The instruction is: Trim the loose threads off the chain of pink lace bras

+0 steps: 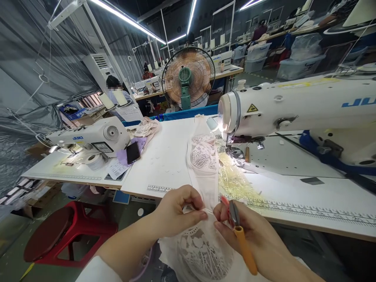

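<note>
A pale pink lace bra (202, 154) stretches from the tabletop down over the front edge, with one lace cup (204, 254) hanging toward me. My left hand (183, 211) pinches the fabric at the middle between thumb and forefinger. Close beside it, my right hand (241, 227) pinches the same strip of fabric. Tucked in that right hand is a small orange-handled tool (246, 250) with a dark metal part and a red piece near the fingers; its exact kind is unclear. The fingertips of both hands are nearly touching.
To the right stands a lit white sewing machine (264, 109), with yellowish scraps (237, 180) by its needle. Another sewing machine (88, 135), a black phone (133, 152) and pink fabric pieces (147, 128) are at left. A fan (188, 78) stands behind; a red stool (70, 235) is below left.
</note>
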`<act>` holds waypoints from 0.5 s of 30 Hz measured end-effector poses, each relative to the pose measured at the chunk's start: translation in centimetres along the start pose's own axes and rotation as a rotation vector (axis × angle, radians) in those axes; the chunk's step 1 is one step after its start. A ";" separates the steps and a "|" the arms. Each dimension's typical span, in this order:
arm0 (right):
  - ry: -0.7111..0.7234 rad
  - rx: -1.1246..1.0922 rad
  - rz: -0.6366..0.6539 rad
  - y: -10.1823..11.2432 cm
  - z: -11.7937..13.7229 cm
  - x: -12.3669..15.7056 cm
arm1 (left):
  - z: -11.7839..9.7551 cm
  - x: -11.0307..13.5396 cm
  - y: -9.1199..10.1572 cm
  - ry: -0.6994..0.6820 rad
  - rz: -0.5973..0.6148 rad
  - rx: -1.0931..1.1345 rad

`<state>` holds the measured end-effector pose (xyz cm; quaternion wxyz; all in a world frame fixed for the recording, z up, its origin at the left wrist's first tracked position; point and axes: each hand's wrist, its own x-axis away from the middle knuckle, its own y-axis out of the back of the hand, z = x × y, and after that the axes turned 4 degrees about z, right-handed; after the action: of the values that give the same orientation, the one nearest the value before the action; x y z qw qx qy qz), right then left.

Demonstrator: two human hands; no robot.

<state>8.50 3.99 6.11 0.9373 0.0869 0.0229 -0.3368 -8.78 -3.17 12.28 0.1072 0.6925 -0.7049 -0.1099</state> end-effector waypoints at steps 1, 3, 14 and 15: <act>0.003 -0.031 -0.010 -0.1 0.2 0.0 | 0.1 0.1 -0.2 -0.013 -0.016 0.009; -0.006 -0.115 -0.035 -0.3 0.6 0.0 | 0.3 0.3 -0.5 -0.048 -0.047 0.009; -0.012 -0.274 -0.012 -0.2 0.7 -0.7 | 0.7 0.6 -1.4 -0.143 -0.101 -0.108; -0.008 -0.264 -0.012 -0.2 0.5 -0.8 | 0.6 0.5 -1.4 -0.129 -0.096 -0.081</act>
<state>7.77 4.24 6.65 0.9385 -0.0387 0.0641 -0.3369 -7.64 -3.73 11.33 0.0840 0.7122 -0.6712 -0.1875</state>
